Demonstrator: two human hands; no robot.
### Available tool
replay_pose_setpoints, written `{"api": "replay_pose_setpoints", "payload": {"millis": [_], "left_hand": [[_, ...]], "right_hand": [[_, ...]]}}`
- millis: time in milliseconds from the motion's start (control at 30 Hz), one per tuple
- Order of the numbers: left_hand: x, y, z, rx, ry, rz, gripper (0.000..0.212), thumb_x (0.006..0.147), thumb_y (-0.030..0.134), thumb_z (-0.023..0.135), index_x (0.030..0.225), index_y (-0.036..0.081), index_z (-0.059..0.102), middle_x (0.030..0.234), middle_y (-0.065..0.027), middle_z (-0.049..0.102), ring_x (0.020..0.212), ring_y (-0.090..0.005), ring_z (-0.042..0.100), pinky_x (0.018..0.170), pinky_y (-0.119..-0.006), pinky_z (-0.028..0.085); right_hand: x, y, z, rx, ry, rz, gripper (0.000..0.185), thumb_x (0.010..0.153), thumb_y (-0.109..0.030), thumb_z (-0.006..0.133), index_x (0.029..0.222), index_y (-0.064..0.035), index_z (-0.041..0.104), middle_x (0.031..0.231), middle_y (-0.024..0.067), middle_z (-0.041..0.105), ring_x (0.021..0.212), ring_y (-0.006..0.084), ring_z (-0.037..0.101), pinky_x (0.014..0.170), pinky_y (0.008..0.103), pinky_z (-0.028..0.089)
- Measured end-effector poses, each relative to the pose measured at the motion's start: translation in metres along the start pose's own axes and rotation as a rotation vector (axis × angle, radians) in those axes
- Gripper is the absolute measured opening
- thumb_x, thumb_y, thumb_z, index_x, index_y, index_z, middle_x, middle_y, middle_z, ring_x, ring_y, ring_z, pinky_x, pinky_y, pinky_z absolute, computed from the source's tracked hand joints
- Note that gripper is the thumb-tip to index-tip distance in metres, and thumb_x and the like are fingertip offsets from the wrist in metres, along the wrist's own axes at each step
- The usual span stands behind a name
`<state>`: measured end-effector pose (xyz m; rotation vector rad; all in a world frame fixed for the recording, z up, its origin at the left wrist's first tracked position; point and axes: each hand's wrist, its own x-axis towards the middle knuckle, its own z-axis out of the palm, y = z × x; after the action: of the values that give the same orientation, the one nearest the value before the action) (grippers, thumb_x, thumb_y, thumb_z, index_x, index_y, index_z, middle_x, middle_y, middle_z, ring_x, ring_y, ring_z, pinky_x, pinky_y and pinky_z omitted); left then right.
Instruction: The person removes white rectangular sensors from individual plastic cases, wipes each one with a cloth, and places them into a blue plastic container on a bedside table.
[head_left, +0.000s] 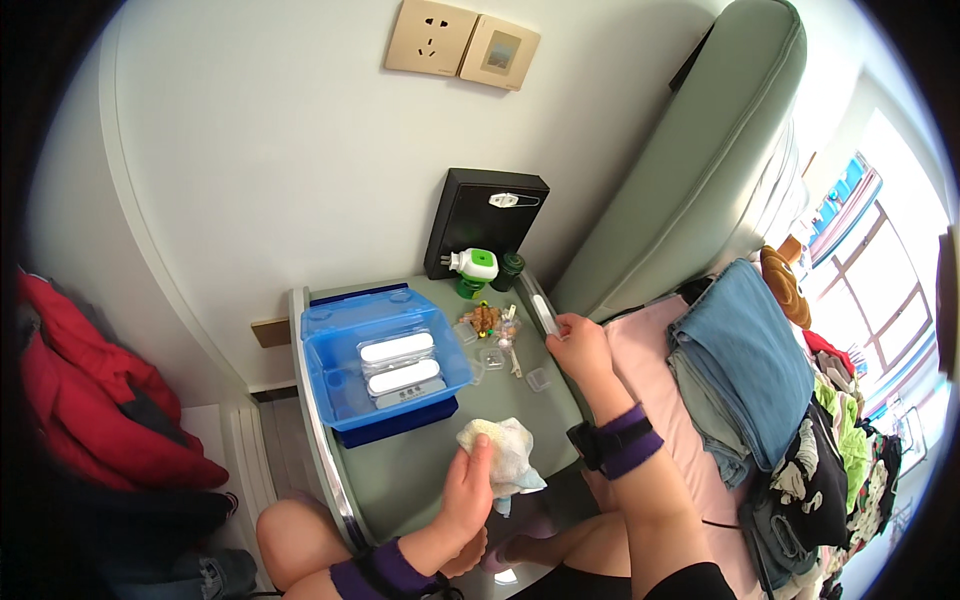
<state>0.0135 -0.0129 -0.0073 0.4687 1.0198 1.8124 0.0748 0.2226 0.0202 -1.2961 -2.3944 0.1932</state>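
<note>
My left hand (469, 484) holds a crumpled, light-coloured cloth (502, 454) above the front of a grey-green bedside table (397, 480). My right hand (583, 349) grips the lower end of a slim white case (545, 313) at the table's right edge. Left of centre, an open blue plastic box (315, 382) holds white cases (403, 377) in clear packaging. Between the box and my right hand lie a small heap of trinkets (487, 321), a key (515, 364) and small clear plastic cases (538, 380).
A black box (480, 206) leans on the wall behind a green-and-white plug-in device (474, 266) and a dark green jar (509, 271). At right stand a padded headboard (697, 150) and a pink bed (649, 337) with folded jeans (742, 360). Red clothing (97, 397) lies at left.
</note>
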Motion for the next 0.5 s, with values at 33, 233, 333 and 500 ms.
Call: {"api": "replay_pose_setpoints", "payload": {"millis": [33,233,333,500], "left_hand": [[0.001,-0.001,-0.002,-0.011,0.012,0.003,0.039,0.098,0.032,0.035,0.112,-0.002,0.049,0.103,-0.0066,0.056,0.093,-0.0113,0.052,0.084,-0.026,0.041],[0.001,0.003,-0.003,-0.068,0.057,-0.041,0.044,0.098,0.035,0.030,0.118,-0.001,0.045,0.109,-0.0086,0.055,0.099,-0.0149,0.053,0.088,-0.029,0.041],[0.002,0.004,-0.005,-0.131,0.059,-0.003,0.045,0.099,0.035,0.028,0.124,0.000,0.040,0.118,-0.0095,0.050,0.105,-0.0165,0.051,0.091,-0.031,0.041],[0.004,-0.001,-0.003,-0.040,0.059,0.019,0.041,0.099,0.031,0.030,0.126,0.001,0.039,0.118,-0.0088,0.050,0.107,-0.0164,0.049,0.092,-0.029,0.040]], "right_hand": [[-0.006,0.001,-0.008,0.041,0.033,-0.003,0.032,0.067,-0.018,0.062,0.096,-0.0036,0.064,0.079,0.0145,0.064,0.075,0.0295,0.062,0.069,0.0381,0.050],[-0.069,-0.013,-0.028,0.617,-0.168,-0.035,0.033,0.073,-0.007,0.063,0.106,-0.0014,0.061,0.075,0.0050,0.060,0.064,0.0111,0.056,0.061,0.0250,0.049],[-0.116,-0.049,-0.050,0.664,-0.246,-0.142,0.035,0.073,-0.002,0.063,0.108,-0.0040,0.060,0.078,0.0049,0.058,0.063,0.0099,0.055,0.059,0.0238,0.049],[-0.155,-0.051,-0.033,0.493,-0.235,-0.343,0.046,0.064,-0.009,0.069,0.109,-0.0091,0.060,0.084,0.0092,0.056,0.066,0.0229,0.058,0.058,0.0312,0.050]]}}
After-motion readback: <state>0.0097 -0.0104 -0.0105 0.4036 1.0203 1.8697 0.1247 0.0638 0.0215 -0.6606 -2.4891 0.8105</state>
